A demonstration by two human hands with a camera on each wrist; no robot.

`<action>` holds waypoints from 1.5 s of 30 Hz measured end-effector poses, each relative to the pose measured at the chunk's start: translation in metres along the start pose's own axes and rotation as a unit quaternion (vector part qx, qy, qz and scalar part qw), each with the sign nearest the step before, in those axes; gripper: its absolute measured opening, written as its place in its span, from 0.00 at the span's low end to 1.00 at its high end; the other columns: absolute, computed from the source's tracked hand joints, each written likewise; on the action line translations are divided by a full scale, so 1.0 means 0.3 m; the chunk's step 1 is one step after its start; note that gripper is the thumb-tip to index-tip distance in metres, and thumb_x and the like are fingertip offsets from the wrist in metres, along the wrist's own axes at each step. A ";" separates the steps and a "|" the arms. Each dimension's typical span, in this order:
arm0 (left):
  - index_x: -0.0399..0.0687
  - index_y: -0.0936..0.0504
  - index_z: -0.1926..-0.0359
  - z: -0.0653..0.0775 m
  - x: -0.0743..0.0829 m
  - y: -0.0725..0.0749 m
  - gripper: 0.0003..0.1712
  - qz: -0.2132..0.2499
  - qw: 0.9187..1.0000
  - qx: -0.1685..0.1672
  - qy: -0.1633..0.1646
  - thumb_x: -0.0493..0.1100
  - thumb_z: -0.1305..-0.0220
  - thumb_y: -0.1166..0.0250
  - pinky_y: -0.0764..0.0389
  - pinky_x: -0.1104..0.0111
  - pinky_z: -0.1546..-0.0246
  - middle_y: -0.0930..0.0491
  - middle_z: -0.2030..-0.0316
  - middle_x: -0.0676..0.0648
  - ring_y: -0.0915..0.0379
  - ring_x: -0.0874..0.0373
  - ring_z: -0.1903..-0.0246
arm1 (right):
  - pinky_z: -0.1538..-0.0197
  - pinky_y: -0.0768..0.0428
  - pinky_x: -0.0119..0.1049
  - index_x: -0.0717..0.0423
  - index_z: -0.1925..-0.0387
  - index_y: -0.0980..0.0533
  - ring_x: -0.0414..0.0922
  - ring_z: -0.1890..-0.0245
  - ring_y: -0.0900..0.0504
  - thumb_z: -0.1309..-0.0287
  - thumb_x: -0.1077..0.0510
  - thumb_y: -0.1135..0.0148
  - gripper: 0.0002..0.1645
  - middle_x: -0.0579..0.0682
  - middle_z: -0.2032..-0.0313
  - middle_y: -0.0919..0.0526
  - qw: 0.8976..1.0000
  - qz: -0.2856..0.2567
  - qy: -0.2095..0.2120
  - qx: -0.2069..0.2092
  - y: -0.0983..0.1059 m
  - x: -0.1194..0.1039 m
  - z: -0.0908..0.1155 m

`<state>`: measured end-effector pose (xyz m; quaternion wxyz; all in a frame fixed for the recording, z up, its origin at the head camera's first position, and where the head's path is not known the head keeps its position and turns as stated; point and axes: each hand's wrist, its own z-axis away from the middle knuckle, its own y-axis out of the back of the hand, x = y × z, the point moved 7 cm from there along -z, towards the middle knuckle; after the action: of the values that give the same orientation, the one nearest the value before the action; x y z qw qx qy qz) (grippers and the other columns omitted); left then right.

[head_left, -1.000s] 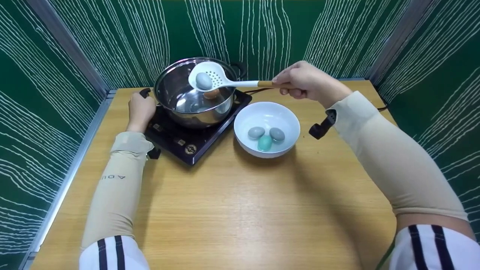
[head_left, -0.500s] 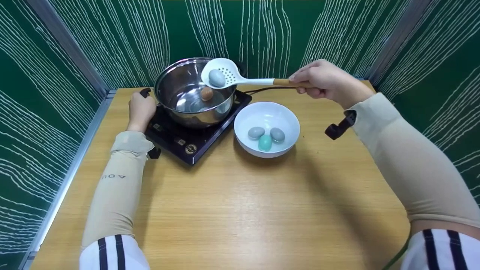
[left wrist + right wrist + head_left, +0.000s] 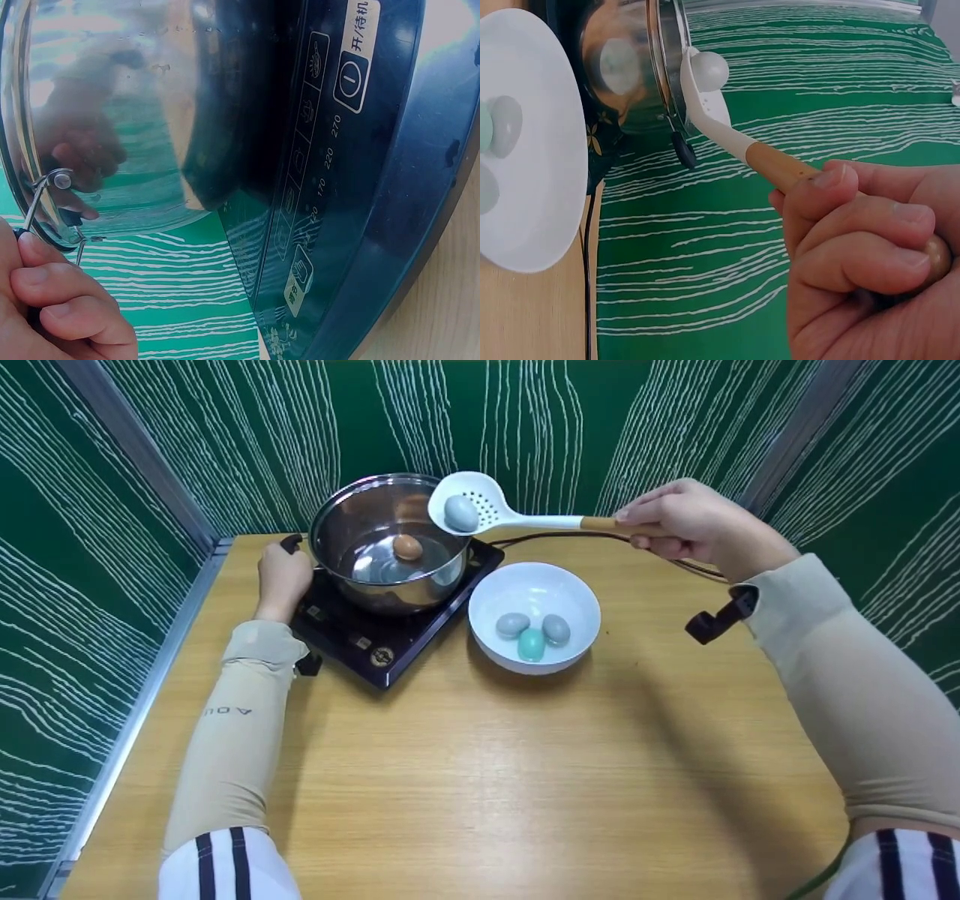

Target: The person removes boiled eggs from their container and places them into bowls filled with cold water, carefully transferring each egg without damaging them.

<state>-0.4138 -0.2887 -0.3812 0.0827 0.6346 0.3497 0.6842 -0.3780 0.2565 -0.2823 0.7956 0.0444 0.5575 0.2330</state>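
Note:
My right hand (image 3: pixel 690 525) grips the wooden handle of a white slotted spoon (image 3: pixel 551 521). A pale blue-grey egg (image 3: pixel 461 514) lies in the spoon's bowl, held above the right rim of a steel pot (image 3: pixel 397 592). Inside the pot, a brown egg (image 3: pixel 407 547) sits in what looks like clear water. At the pot's left side, my left hand (image 3: pixel 283 581) holds its black handle (image 3: pixel 290 544); the left wrist view shows the fingers (image 3: pixel 71 319) curled there. In a white bowl (image 3: pixel 487 600) are two grey eggs (image 3: pixel 513 625) and a green egg (image 3: pixel 532 645).
Beneath the pot is a black induction cooker (image 3: pixel 352 649) with a touch panel. Its dark cord (image 3: pixel 555 535) runs along the back of the wooden table (image 3: pixel 480 780). Green panels with white lines (image 3: pixel 525 435) stand behind and at both sides.
My right hand has carried the slotted spoon and its egg to the right, from over the pot's middle to its right rim. The brown egg has come into full view. My left hand stays put.

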 end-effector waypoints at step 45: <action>0.51 0.40 0.75 0.001 0.003 -0.001 0.15 0.002 1.000 -0.010 -0.003 0.36 0.29 0.54 0.42 0.60 0.65 0.47 0.81 0.57 0.51 0.56 0.75 | 0.81 0.33 0.29 0.41 0.53 0.11 0.38 0.87 0.34 0.21 0.49 0.37 0.10 0.45 0.74 0.19 0.997 0.075 -0.013 -0.020 0.159 0.271 0.100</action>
<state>-0.4139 -0.2880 -0.3807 0.0894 0.6363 0.3413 0.6860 -0.3443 0.3387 -0.3256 0.7840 0.0734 0.5373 0.3020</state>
